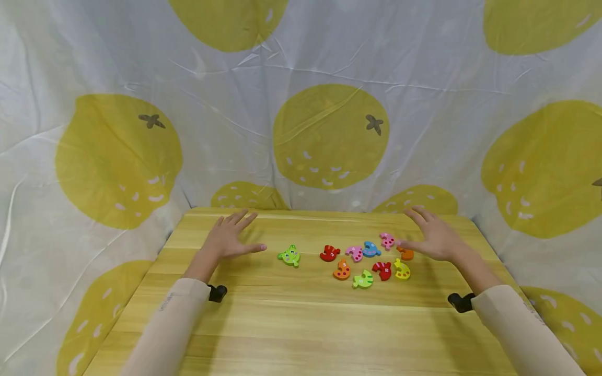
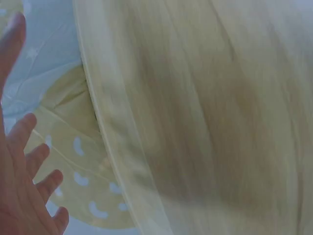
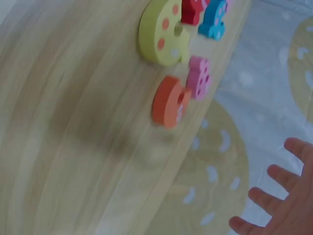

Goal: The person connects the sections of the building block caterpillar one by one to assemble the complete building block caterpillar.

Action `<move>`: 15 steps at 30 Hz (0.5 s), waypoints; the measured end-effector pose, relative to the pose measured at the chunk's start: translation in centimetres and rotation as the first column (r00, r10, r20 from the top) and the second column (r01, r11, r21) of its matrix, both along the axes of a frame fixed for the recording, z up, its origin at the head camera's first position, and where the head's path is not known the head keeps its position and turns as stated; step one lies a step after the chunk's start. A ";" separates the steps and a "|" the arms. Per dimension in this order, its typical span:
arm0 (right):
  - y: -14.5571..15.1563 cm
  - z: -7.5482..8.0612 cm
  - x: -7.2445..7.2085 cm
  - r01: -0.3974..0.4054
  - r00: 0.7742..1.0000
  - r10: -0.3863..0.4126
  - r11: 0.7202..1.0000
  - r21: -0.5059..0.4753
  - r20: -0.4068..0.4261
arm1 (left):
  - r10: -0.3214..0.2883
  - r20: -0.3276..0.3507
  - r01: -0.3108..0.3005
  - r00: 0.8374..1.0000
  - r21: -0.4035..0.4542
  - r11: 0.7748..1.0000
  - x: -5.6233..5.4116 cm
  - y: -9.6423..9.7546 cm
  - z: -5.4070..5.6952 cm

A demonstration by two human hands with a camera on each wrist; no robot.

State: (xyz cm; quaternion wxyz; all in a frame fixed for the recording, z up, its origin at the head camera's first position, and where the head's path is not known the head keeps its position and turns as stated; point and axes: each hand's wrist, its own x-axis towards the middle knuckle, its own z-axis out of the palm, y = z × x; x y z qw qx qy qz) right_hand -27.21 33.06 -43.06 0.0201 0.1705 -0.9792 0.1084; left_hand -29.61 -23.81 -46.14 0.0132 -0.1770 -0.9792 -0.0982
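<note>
Both hands hover over a wooden table with fingers spread and nothing in them. The left hand point(image 1: 230, 237) is at the left, its thumb toward a green animal-head piece point(image 1: 290, 256) that has a face on it. My right hand point(image 1: 435, 237) is at the right, its thumb in front of part of an orange piece point(image 1: 405, 253). Between the hands lie several small curved pieces: red point(image 1: 329, 254), pink point(image 1: 355, 254), blue point(image 1: 371, 249), another pink point(image 1: 387, 241), spotted orange point(image 1: 342, 270), striped green point(image 1: 363, 280), striped red point(image 1: 383, 270) and yellow point(image 1: 402, 270). In the right wrist view the yellow piece point(image 3: 164, 34) looks thick.
The wooden table point(image 1: 301, 334) ends at a back edge against a hanging white curtain point(image 1: 226, 130) printed with yellow fruit. A dark wrist mount point(image 1: 217, 293) sits at the left cuff, and another mount point(image 1: 462, 303) at the right cuff.
</note>
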 end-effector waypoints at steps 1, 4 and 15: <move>-0.5 -0.1 0.0 -0.005 1.000 0.005 1.000 -0.011 -0.003 | -0.010 0.003 0.010 1.000 0.017 1.000 0.1 0.2 -0.2; -2.1 -0.8 0.0 -0.022 1.000 0.022 0.999 -0.045 -0.010 | -0.035 0.014 0.034 0.999 0.067 0.997 0.3 0.8 -0.9; -8.5 -4.6 0.1 -0.076 0.997 0.081 0.976 -0.206 0.015 | -0.100 0.097 0.066 0.990 0.307 0.949 1.4 4.9 -3.6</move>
